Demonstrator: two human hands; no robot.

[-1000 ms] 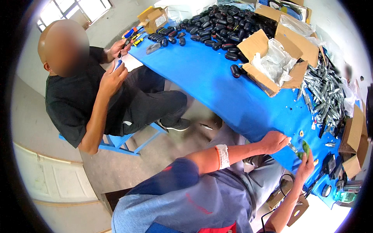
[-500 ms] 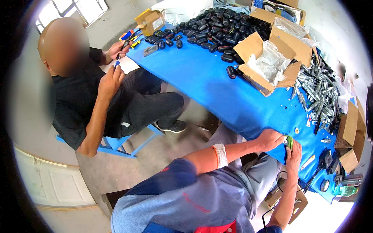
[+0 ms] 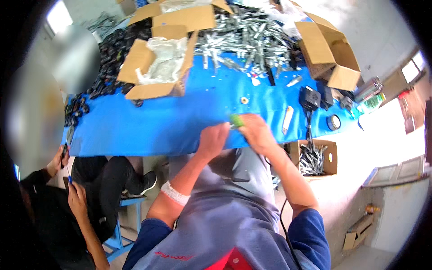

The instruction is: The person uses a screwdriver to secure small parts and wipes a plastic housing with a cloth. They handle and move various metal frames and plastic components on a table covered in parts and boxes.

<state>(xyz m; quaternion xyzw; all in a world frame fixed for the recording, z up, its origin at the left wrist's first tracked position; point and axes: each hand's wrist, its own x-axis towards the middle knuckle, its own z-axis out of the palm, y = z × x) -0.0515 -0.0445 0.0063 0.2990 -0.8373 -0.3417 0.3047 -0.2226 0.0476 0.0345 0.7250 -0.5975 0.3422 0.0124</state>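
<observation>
My right hand [image 3: 257,133] is closed around a small green object [image 3: 237,120] above the front edge of the blue-covered table [image 3: 135,130]. Beside it my left hand [image 3: 213,140] has its fingers pinched together. A pale bit [image 3: 232,127] shows between the two hands; blur hides what it is and whether my left fingers grip it. A roll of tape [image 3: 244,100] lies just beyond the hands, and a white-and-orange cutter-like strip [image 3: 287,119] lies to their right.
Silvery slim parts [image 3: 252,40] are heaped at the back, and black cases [image 3: 114,56] at the left. An open carton [image 3: 177,90] stands between them, another carton [image 3: 346,58] at right. Black adapters [image 3: 309,98] sit near the right edge. A co-worker's hand [image 3: 77,200] holds a screwdriver at left.
The view has swung to the right, bringing my hands toward the middle of the picture. They stay close together, and the green object is still in my right hand.
</observation>
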